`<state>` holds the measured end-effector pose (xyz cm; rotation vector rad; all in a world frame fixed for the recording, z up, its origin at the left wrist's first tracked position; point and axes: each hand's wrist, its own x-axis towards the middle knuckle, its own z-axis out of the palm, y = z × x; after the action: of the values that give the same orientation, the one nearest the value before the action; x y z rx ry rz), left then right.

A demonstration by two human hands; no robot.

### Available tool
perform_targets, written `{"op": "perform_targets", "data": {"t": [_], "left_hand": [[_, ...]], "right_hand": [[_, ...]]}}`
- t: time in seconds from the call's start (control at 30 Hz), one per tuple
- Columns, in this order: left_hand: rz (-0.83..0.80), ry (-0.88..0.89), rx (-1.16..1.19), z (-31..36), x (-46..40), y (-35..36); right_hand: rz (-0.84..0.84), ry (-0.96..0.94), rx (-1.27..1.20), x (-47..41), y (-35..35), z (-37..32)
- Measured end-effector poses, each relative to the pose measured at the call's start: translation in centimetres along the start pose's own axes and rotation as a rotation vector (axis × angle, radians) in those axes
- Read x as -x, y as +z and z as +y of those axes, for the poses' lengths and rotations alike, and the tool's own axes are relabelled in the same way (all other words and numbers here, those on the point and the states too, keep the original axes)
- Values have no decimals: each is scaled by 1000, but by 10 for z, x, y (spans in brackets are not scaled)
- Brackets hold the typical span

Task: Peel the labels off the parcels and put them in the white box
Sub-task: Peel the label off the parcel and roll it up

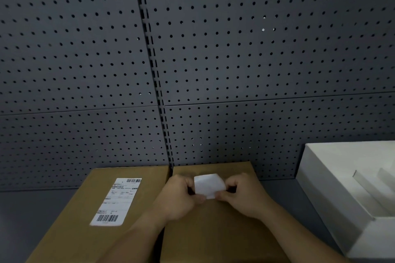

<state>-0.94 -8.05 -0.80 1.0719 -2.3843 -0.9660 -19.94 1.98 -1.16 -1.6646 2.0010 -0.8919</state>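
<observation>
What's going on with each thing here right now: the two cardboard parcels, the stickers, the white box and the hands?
Left parcel: label not yet peeled.
Label on left parcel: stuck flat, printed side up.
Right parcel: no label visible on its top.
Peeled label: off the parcel, blank side showing, held between both hands.
Left hand: pinches the peeled label's left edge.
Right hand: pinches its right edge.
White box: open.

1 head-worn view, facing forward and slightly down

It looks from close above 2 cardboard parcels [119,220] toward a grey pegboard wall [235,49] that fills most of the frame.
</observation>
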Motion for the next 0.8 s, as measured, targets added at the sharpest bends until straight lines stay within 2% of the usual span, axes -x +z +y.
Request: {"op": "perform_targets", "data": {"t": [0.3,0.8], "left_hand": [[70,139,37,-5,1,13],[138,163,-25,-10,2,15]], "right_hand": [[-74,-41,-47,1,-1,0],[5,-11,0,-4,4,5]]}}
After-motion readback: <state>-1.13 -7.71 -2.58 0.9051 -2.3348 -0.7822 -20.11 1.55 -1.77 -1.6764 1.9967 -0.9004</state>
